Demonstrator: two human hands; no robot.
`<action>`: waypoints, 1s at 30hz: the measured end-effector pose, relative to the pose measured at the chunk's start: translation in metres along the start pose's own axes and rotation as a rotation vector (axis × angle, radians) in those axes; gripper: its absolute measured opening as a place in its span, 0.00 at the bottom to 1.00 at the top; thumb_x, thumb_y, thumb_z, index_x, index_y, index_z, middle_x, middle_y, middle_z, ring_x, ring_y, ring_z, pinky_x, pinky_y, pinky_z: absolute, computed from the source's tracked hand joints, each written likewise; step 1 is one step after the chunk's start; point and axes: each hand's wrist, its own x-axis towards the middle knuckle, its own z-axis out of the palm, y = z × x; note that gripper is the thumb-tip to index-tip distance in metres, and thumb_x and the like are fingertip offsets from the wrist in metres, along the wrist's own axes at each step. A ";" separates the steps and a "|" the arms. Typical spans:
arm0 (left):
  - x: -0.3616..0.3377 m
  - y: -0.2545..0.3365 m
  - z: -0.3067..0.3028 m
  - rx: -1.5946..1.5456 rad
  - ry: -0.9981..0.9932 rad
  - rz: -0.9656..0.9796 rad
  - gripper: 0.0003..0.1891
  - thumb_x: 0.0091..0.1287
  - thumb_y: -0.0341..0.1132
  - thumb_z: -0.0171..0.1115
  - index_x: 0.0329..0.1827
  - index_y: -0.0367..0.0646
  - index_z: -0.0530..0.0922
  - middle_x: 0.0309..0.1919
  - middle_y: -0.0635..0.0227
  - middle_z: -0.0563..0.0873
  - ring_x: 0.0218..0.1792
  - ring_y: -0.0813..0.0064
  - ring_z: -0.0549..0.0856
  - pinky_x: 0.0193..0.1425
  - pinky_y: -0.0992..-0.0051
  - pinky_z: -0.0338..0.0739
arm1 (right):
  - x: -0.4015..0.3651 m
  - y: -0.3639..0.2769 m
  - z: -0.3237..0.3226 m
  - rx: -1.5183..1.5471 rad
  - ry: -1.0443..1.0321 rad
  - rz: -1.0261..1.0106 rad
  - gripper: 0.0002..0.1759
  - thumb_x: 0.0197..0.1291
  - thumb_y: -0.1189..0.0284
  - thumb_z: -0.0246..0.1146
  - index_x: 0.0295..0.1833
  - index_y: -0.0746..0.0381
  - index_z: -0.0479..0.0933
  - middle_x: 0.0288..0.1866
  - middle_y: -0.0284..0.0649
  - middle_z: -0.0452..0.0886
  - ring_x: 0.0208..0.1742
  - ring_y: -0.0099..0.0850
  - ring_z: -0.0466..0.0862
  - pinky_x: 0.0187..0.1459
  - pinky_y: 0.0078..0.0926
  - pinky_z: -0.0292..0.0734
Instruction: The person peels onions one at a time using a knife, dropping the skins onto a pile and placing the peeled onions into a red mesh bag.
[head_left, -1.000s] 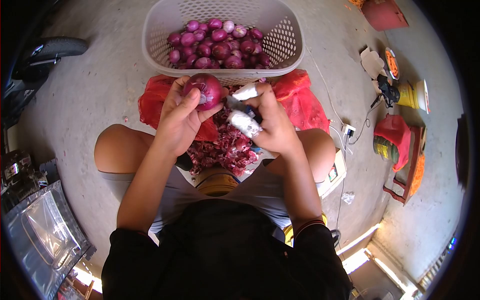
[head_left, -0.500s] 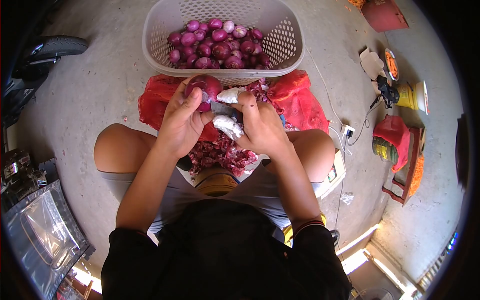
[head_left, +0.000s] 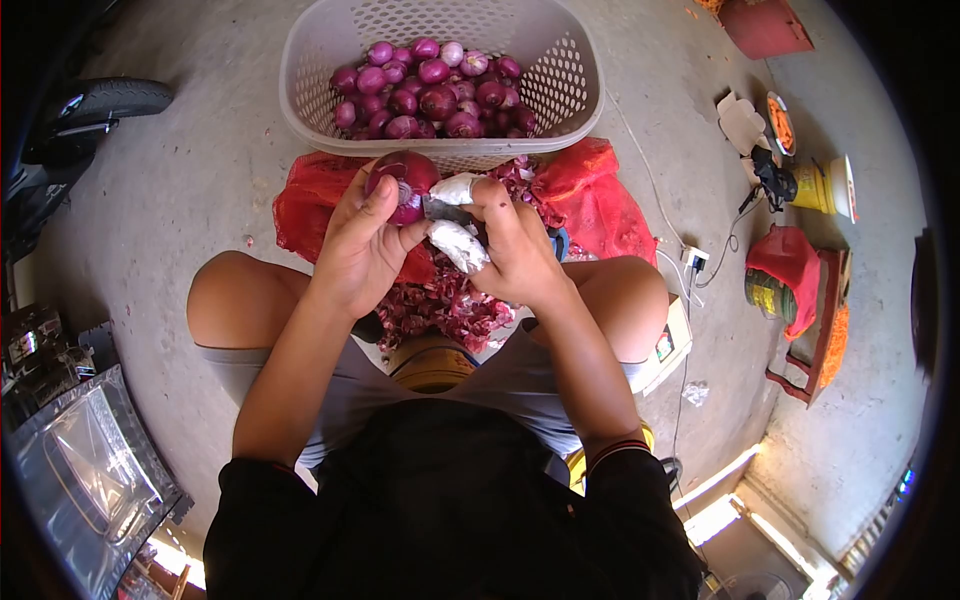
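Observation:
A red onion (head_left: 404,178) is gripped in the fingers of my left hand (head_left: 352,245), raised above my lap. My right hand (head_left: 520,250) is closed round a small knife (head_left: 445,211), whose short blade points at the onion's right side. White wrapping (head_left: 457,246) covers the thumb and a finger of my right hand; the knife's handle is mostly hidden by that hand. Below both hands lies a heap of onion skins (head_left: 440,308). Just beyond them stands a grey perforated basket (head_left: 445,147) holding many red onions (head_left: 437,102).
Red mesh sacks (head_left: 595,205) spread before my knees. To the right are a power strip (head_left: 694,262) with cords, a yellow bucket (head_left: 815,190) and a low wooden stool (head_left: 832,310). A wheel (head_left: 120,97) is at the upper left, crumpled plastic (head_left: 697,393) on the floor.
The onion has turned in my left hand, showing a pale end patch. My right hand and the knife have shifted slightly beside it. The whole view has moved a little.

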 end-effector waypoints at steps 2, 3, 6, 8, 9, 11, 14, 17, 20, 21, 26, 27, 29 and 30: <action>0.000 0.000 -0.001 -0.001 -0.005 0.000 0.15 0.73 0.37 0.51 0.60 0.45 0.66 0.52 0.69 0.79 0.53 0.77 0.80 0.57 0.71 0.79 | -0.003 0.004 0.003 0.078 -0.012 0.042 0.33 0.43 0.77 0.67 0.57 0.62 0.61 0.31 0.50 0.81 0.32 0.53 0.82 0.31 0.45 0.76; 0.000 0.000 -0.002 -0.001 -0.008 0.000 0.15 0.73 0.37 0.51 0.60 0.45 0.66 0.53 0.69 0.79 0.53 0.76 0.80 0.58 0.70 0.79 | -0.004 0.005 0.004 0.118 -0.019 0.063 0.32 0.45 0.77 0.66 0.57 0.62 0.61 0.32 0.50 0.81 0.33 0.53 0.82 0.33 0.43 0.77; -0.001 0.001 0.000 -0.006 -0.016 0.020 0.16 0.73 0.37 0.51 0.60 0.44 0.66 0.53 0.67 0.78 0.55 0.73 0.80 0.60 0.67 0.78 | 0.000 0.002 0.008 0.253 0.111 0.057 0.29 0.49 0.78 0.65 0.56 0.63 0.61 0.38 0.51 0.82 0.40 0.52 0.83 0.39 0.37 0.77; -0.002 0.004 0.005 0.015 -0.006 0.016 0.16 0.73 0.37 0.51 0.60 0.43 0.65 0.54 0.64 0.78 0.56 0.71 0.79 0.62 0.65 0.77 | 0.002 0.004 0.006 0.365 0.136 0.140 0.24 0.55 0.77 0.63 0.55 0.64 0.61 0.40 0.51 0.83 0.43 0.46 0.84 0.42 0.31 0.76; -0.002 0.004 0.007 0.025 -0.001 0.014 0.17 0.73 0.37 0.50 0.61 0.42 0.65 0.54 0.63 0.78 0.57 0.69 0.79 0.63 0.65 0.76 | 0.003 0.008 0.008 0.429 0.163 0.146 0.24 0.56 0.77 0.62 0.55 0.64 0.61 0.40 0.50 0.83 0.42 0.43 0.85 0.42 0.30 0.76; -0.002 0.004 0.007 0.018 0.008 0.019 0.17 0.73 0.37 0.50 0.61 0.42 0.64 0.55 0.61 0.77 0.57 0.67 0.79 0.63 0.64 0.76 | 0.003 0.009 0.007 0.487 0.156 0.179 0.24 0.57 0.77 0.62 0.56 0.65 0.60 0.37 0.47 0.82 0.37 0.37 0.84 0.41 0.28 0.74; -0.001 0.004 0.008 0.033 0.013 0.022 0.18 0.73 0.37 0.51 0.62 0.41 0.64 0.55 0.60 0.77 0.57 0.66 0.79 0.63 0.64 0.75 | -0.001 0.008 0.005 0.526 0.112 0.227 0.28 0.55 0.76 0.63 0.58 0.64 0.57 0.35 0.45 0.81 0.36 0.37 0.82 0.40 0.28 0.74; 0.001 0.004 0.009 0.052 0.018 0.031 0.19 0.72 0.37 0.51 0.62 0.41 0.64 0.55 0.61 0.77 0.57 0.67 0.79 0.63 0.64 0.75 | -0.002 0.005 0.000 0.431 0.023 0.191 0.33 0.53 0.75 0.64 0.61 0.64 0.54 0.35 0.44 0.80 0.36 0.40 0.81 0.40 0.30 0.74; 0.001 0.000 0.005 0.059 -0.002 0.036 0.19 0.72 0.38 0.52 0.63 0.41 0.64 0.55 0.63 0.77 0.57 0.69 0.78 0.63 0.65 0.74 | 0.000 -0.001 0.001 0.368 -0.026 0.187 0.35 0.52 0.74 0.64 0.62 0.64 0.52 0.38 0.48 0.80 0.38 0.49 0.81 0.41 0.34 0.74; 0.000 -0.001 0.004 0.060 -0.013 0.039 0.19 0.72 0.38 0.52 0.63 0.41 0.64 0.54 0.64 0.77 0.57 0.70 0.78 0.63 0.66 0.74 | 0.000 0.000 0.001 0.350 -0.033 0.195 0.35 0.52 0.75 0.64 0.62 0.64 0.52 0.39 0.49 0.79 0.39 0.50 0.81 0.41 0.34 0.74; 0.000 -0.002 0.006 0.072 0.000 0.043 0.19 0.71 0.39 0.54 0.62 0.41 0.66 0.54 0.65 0.78 0.56 0.73 0.77 0.65 0.66 0.70 | 0.001 0.005 0.005 0.306 -0.004 0.162 0.35 0.50 0.77 0.63 0.61 0.64 0.53 0.40 0.52 0.79 0.42 0.54 0.80 0.43 0.37 0.74; 0.001 -0.002 0.006 0.074 0.000 0.039 0.19 0.71 0.39 0.54 0.61 0.41 0.66 0.54 0.66 0.78 0.57 0.74 0.77 0.65 0.66 0.69 | 0.000 0.006 0.005 0.306 -0.005 0.174 0.34 0.50 0.78 0.62 0.61 0.64 0.53 0.40 0.52 0.79 0.42 0.54 0.80 0.43 0.37 0.74; 0.000 -0.002 0.007 0.061 -0.005 0.044 0.19 0.71 0.39 0.54 0.61 0.41 0.67 0.54 0.66 0.78 0.56 0.74 0.77 0.65 0.66 0.69 | -0.001 0.005 0.005 0.304 -0.007 0.195 0.34 0.50 0.79 0.62 0.61 0.63 0.54 0.40 0.52 0.79 0.42 0.54 0.80 0.43 0.37 0.74; 0.000 -0.003 0.008 0.054 -0.008 0.047 0.19 0.71 0.39 0.54 0.60 0.41 0.68 0.54 0.66 0.78 0.56 0.74 0.77 0.66 0.67 0.68 | -0.001 0.003 0.004 0.286 -0.010 0.204 0.33 0.49 0.80 0.61 0.60 0.63 0.54 0.40 0.52 0.79 0.42 0.55 0.80 0.43 0.37 0.74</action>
